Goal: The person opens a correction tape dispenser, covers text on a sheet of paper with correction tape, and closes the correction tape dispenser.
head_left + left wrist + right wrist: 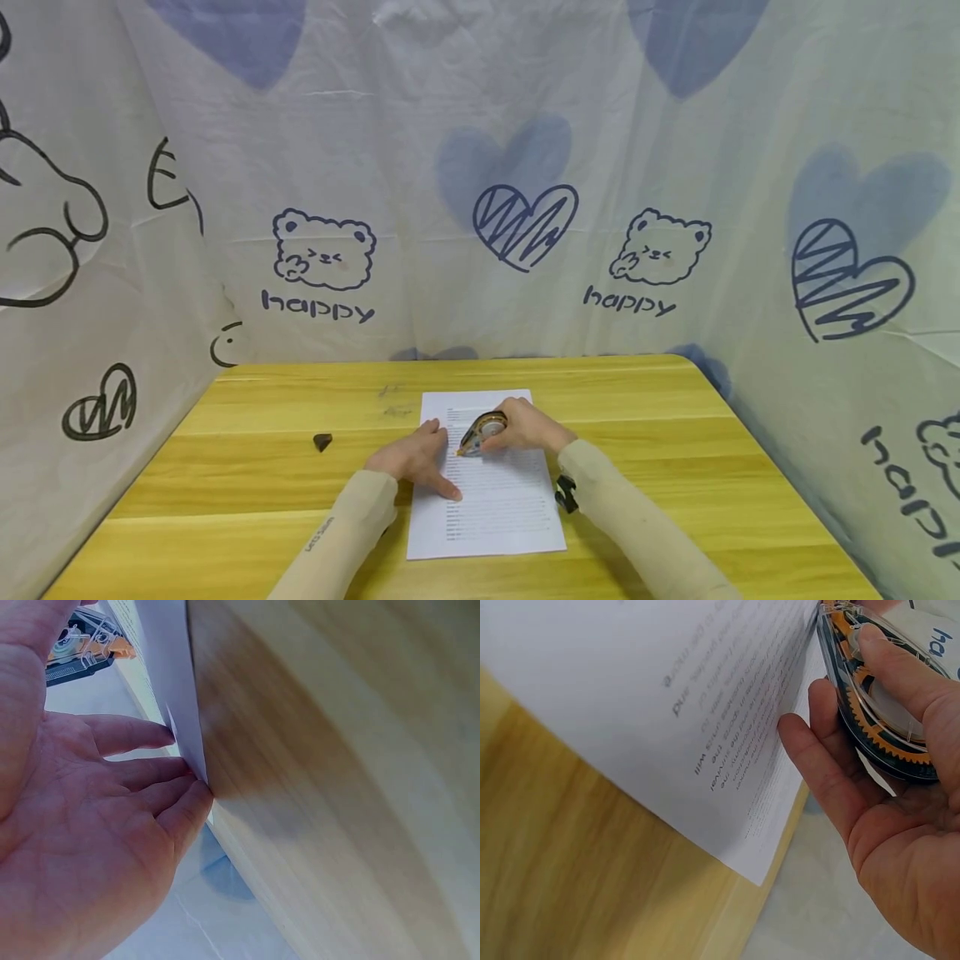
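Before us, a smooth white sheet of paper (502,512), thin and rectangular, lies on a wooden table (187,483) whose yellow surface runs in long, streaky bands of grain. Rows of small dark print cover the page, slightly blurred in the wrist views. We see the left hand (411,460) laid over the sheet's left side, fingers extended and thumb spread well away from them; it presses on the paper and grips nothing. From the left wrist we find the fingertips meeting the page beside its crisp edge. The right hand (527,427) is bent round a correction tape (483,430), thumb on one face and fingers about the other. That tool, above the upper half of the sheet, has a teardrop-shaped body of clear, glossy plastic with a dark rim, and through its shell we make out an orange wheel with fine teeth. Its narrow orange tip points down at the print near the left hand; whether it touches the paper we cannot tell. Both forearms wear cream sleeves (637,518) of soft, matt fabric, and a black buckle (566,493) shows by the right cuff. Left of the sheet we notice a small, dark, angular piece (322,442). Behind hangs creased pale cloth (420,292), printed with hearts and outlined bears.
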Motion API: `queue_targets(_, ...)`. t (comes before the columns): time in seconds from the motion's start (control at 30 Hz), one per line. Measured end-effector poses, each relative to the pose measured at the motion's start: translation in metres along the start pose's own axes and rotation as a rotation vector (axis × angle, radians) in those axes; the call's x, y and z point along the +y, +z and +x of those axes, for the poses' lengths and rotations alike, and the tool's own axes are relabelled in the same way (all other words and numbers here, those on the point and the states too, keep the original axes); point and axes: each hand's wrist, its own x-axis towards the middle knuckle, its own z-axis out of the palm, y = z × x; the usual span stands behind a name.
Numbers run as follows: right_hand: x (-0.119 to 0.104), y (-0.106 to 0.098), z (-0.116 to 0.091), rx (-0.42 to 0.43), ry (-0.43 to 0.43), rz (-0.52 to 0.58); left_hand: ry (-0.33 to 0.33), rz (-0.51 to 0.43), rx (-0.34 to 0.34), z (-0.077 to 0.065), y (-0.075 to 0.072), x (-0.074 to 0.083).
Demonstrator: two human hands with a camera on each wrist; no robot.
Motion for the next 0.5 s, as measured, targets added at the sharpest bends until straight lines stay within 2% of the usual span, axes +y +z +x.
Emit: queue_targets(0.5, 0.0004, 0.0000, -0.0001, -0.011, -0.020, 0.002, -0.005, 0.001, -0.001, 0.0016, 0.0006, -0.0012)
